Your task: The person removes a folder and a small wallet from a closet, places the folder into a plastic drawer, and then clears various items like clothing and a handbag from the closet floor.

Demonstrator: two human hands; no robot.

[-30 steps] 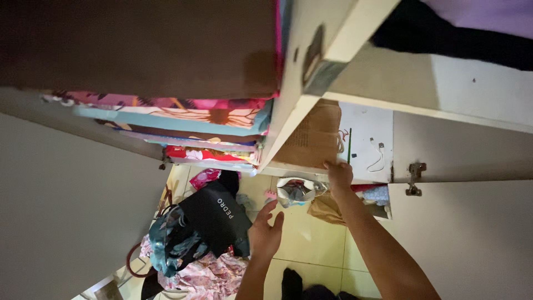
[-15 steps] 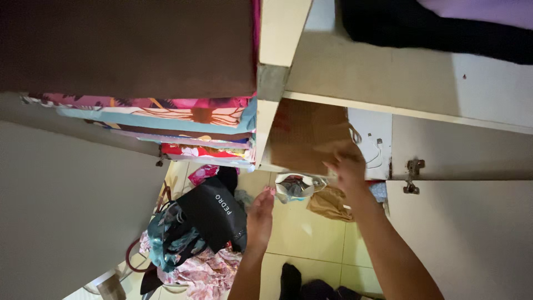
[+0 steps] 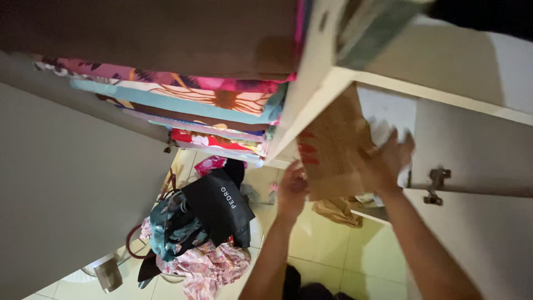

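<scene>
A brown paper bag (image 3: 332, 145) with red print stands in the lower right compartment of a white wardrobe. My right hand (image 3: 388, 158) presses against its right side with fingers spread, blurred by motion. My left hand (image 3: 291, 189) grips its lower left corner from below. The bag tilts partly out over the shelf edge (image 3: 371, 214). A stack of folded colourful fabrics (image 3: 183, 108) fills the compartment to the left.
An open wardrobe door (image 3: 72, 183) stands at left and another with a metal hinge (image 3: 435, 182) at right. On the tiled floor lie a black shopping bag (image 3: 219, 205), a teal patterned bag (image 3: 172, 230), pink floral cloth (image 3: 208, 266) and a crumpled brown bag (image 3: 336, 210).
My left hand rose from above the floor clutter to the bag's lower corner. My right hand moved up onto the bag's side. The bag has come forward and tilted.
</scene>
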